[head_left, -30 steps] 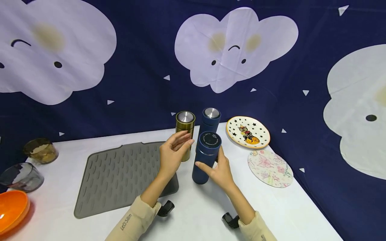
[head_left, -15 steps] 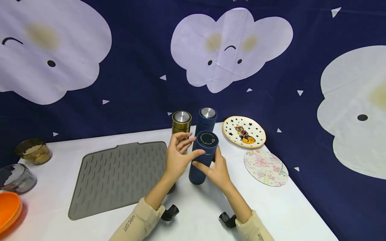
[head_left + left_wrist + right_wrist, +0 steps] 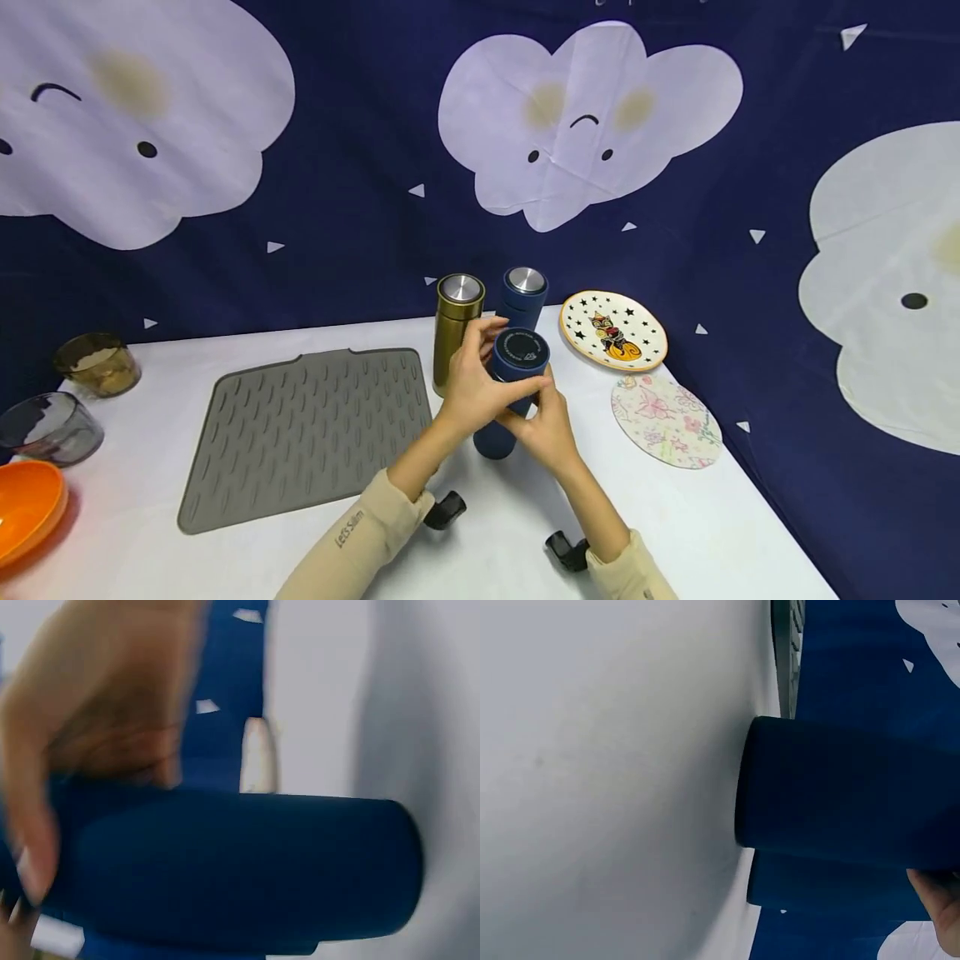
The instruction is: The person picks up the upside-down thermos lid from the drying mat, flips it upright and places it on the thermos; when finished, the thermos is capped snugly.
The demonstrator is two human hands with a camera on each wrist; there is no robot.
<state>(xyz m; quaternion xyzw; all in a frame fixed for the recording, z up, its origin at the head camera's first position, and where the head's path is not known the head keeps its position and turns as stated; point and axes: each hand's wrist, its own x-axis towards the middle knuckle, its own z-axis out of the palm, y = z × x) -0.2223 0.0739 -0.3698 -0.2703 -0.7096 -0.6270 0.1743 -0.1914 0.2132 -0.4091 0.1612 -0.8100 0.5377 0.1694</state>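
A dark blue thermos [image 3: 495, 440] stands upright on the white table, its black round top carrying a ring of pale printing. My left hand [image 3: 476, 382] grips its upper part, thumb across the front and fingers around the far left side. Lower down, my right hand [image 3: 549, 427] holds the same thermos from the right. In the left wrist view the thermos [image 3: 247, 862] fills the lower half, with left-hand fingers and thumb at its upper end. The right wrist view shows its base [image 3: 840, 787] on the table and the right thumb [image 3: 939, 911].
Behind stand another blue thermos [image 3: 522, 300] and a gold thermos [image 3: 452, 337], both silver-topped. A grey ridged mat [image 3: 307, 433] lies left. Two glass cups [image 3: 97, 367] and an orange bowl [image 3: 30, 504] are far left; a patterned plate [image 3: 645, 329] and round floral mat [image 3: 667, 425] are right.
My left hand has moved right from beside the gold thermos and closed around the upper part of the front blue thermos. My right hand has kept its hold there.
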